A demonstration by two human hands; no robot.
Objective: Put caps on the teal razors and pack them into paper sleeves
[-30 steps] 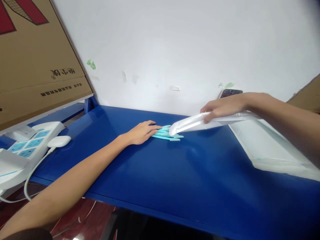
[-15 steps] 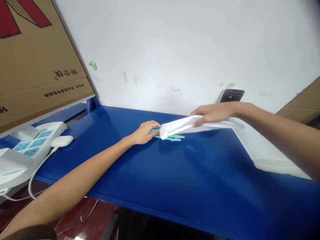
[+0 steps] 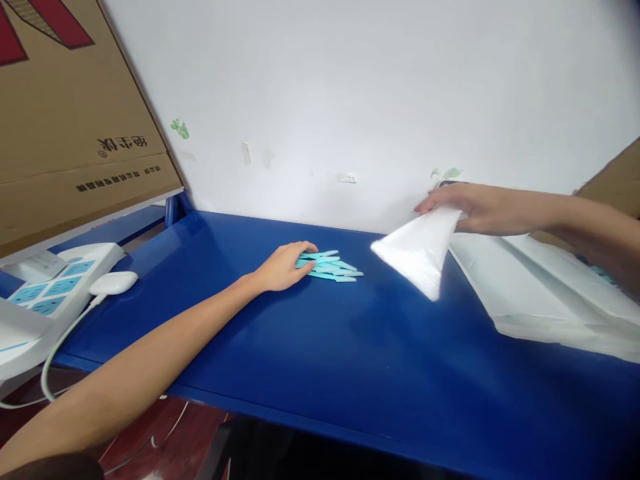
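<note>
My left hand (image 3: pixel 285 267) rests on the blue table with thumb and fingers closed around one end of a loose bundle of slim turquoise plastic sticks (image 3: pixel 335 267), shaped like eyebrow razors. Their other ends fan out to the right on the tabletop. Above the table, to the right of the bundle, my right hand (image 3: pixel 465 203) grips a thin white plastic bag (image 3: pixel 420 250) by its upper end. The bag hangs tilted, its wide lower end toward the table and apart from the sticks.
White plastic bags (image 3: pixel 530 287) lie flat on the table's right side, with something turquoise near my right forearm. A phone's top edge (image 3: pixel 453 182) shows behind my right hand. At left stand a white power strip (image 3: pixel 100 257), a white plug (image 3: pixel 114 283) with cable, and a large cardboard box (image 3: pixel 75 120).
My right hand has moved right with the white bag, away from the turquoise sticks, which are now uncovered. The bag has swung to hang downward. My left hand keeps its hold.
</note>
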